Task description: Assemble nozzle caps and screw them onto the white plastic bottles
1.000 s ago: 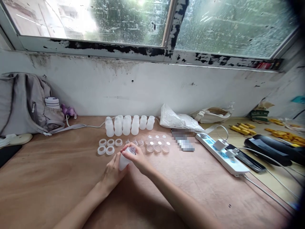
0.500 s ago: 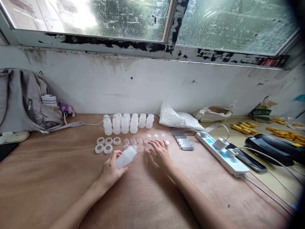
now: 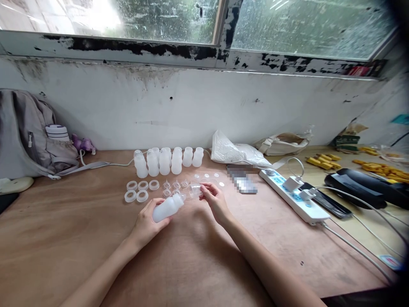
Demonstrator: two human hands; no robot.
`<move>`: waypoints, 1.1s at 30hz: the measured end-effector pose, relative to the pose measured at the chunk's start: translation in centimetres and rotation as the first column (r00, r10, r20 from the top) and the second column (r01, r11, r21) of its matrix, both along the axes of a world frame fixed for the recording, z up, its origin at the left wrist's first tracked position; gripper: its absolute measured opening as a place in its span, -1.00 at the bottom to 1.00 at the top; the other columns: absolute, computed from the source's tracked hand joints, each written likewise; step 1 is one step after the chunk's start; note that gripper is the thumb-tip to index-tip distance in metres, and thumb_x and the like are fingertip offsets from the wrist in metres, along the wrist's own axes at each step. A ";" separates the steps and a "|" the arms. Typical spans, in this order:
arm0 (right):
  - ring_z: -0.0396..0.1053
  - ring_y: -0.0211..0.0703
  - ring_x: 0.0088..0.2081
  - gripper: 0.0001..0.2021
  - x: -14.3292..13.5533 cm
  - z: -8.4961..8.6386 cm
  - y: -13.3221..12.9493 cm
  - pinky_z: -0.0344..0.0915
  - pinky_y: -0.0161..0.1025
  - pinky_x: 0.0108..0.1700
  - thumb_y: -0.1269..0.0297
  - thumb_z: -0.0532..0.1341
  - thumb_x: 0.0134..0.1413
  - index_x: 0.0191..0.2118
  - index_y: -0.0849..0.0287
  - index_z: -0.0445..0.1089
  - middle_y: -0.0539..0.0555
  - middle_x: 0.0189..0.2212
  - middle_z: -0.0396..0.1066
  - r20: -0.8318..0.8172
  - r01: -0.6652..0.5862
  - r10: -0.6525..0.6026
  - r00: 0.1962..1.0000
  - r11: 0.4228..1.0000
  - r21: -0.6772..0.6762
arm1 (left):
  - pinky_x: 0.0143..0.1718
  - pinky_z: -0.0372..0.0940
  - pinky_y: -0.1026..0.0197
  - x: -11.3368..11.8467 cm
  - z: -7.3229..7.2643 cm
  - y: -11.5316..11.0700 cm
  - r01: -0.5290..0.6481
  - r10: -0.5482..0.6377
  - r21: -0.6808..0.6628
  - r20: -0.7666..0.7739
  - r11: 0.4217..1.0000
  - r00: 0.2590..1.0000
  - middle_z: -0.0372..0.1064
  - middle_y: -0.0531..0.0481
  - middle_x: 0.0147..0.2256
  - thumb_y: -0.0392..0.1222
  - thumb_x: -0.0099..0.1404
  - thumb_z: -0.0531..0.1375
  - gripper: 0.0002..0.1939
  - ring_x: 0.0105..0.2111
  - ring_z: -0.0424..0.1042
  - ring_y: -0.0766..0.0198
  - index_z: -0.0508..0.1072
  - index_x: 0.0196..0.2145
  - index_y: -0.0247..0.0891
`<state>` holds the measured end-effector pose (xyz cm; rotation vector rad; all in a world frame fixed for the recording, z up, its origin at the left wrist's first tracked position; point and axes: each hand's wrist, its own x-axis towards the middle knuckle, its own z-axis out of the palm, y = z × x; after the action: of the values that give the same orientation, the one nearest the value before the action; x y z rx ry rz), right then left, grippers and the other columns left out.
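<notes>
My left hand (image 3: 146,224) grips a small translucent white bottle (image 3: 166,208), tilted with its nipple end pointing up and to the right. My right hand (image 3: 214,200) holds a clear plastic cap (image 3: 194,190) just right of the bottle's tip, lifted off the table. Behind them lie white rings (image 3: 138,190), small clear nipples (image 3: 174,186) and more clear caps (image 3: 211,176). A row of several empty white bottles (image 3: 166,160) stands further back near the wall.
A grey backpack (image 3: 27,134) leans at the far left. A white plastic bag (image 3: 236,153) lies behind the caps. A white power strip (image 3: 295,197) with chargers and cables runs along the right, next to a phone (image 3: 326,205) and yellow parts (image 3: 321,163).
My right hand left the bottle, reached to the caps on the table, picked up one clear cap and brought it toward the bottle's tip. The left hand kept holding the bottle.
</notes>
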<state>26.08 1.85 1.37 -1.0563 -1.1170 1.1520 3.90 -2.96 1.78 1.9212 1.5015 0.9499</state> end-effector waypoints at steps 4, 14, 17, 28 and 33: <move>0.25 -0.29 -0.51 -0.74 -0.7 0.0 -0.6 0.21 -0.26 -0.39 0.13 0.23 -0.14 -0.32 0.18 0.35 -0.02 -0.49 0.30 0.045 -0.055 0.056 0.997 0.998 -0.005 | -0.21 0.23 0.18 0.1 -0.1 0.0 0.019 -0.019 0.005 -0.004 1.000 1.000 0.32 0.01 -0.19 -0.12 0.03 0.17 -0.65 -0.20 0.32 0.18 0.26 -0.18 -0.16; 0.27 -0.28 -0.47 -0.78 -1.7 0.0 -1.6 0.24 -0.28 -0.38 0.18 0.23 -0.11 -0.29 0.14 0.34 -0.01 -0.43 0.30 0.101 -0.179 0.177 0.979 0.984 0.016 | -0.21 0.23 0.19 -0.3 -0.1 0.3 0.109 -0.108 0.031 -0.038 0.994 0.993 0.32 -0.01 -0.17 -0.18 0.01 0.17 -0.64 -0.20 0.32 0.18 0.27 -0.18 -0.18; 0.28 -0.27 -0.42 -0.78 -1.7 -0.1 -1.7 0.23 -0.28 -0.34 0.22 0.23 -0.11 -0.27 0.13 0.33 -0.02 -0.42 0.29 0.066 -0.210 0.208 0.976 0.977 0.026 | -0.22 0.23 0.21 -0.4 0.0 0.4 0.121 -0.121 0.018 -0.040 0.992 0.992 0.32 -0.01 -0.19 -0.16 0.01 0.18 -0.65 -0.22 0.33 0.19 0.27 -0.19 -0.18; 0.23 -0.29 -0.41 -0.78 -1.5 -0.5 -1.7 0.17 -0.34 -0.34 0.27 0.26 -0.12 -0.27 0.14 0.31 -0.05 -0.46 0.25 0.041 -0.253 0.251 0.967 0.967 0.041 | -0.28 0.24 0.25 -0.7 0.2 0.5 0.145 -0.144 0.017 -0.028 0.989 0.989 0.34 0.01 -0.23 -0.14 0.00 0.20 -0.67 -0.28 0.35 0.22 0.30 -0.22 -0.20; 0.20 -0.31 -0.49 -0.83 -1.4 -0.8 -1.6 0.15 -0.35 -0.45 0.17 0.18 -0.04 -0.43 0.17 0.29 -0.06 -0.52 0.23 -0.067 -0.291 0.289 0.955 0.957 -0.018 | -0.26 0.25 0.23 -0.9 0.4 0.5 0.206 -0.206 -0.003 -0.049 0.979 0.977 0.36 0.00 -0.23 -0.14 -0.03 0.23 -0.62 -0.27 0.36 0.20 0.31 -0.21 -0.19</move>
<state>24.71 0.27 0.56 -0.8877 -1.2366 1.4270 3.01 -2.44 2.17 2.0676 1.2963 0.8175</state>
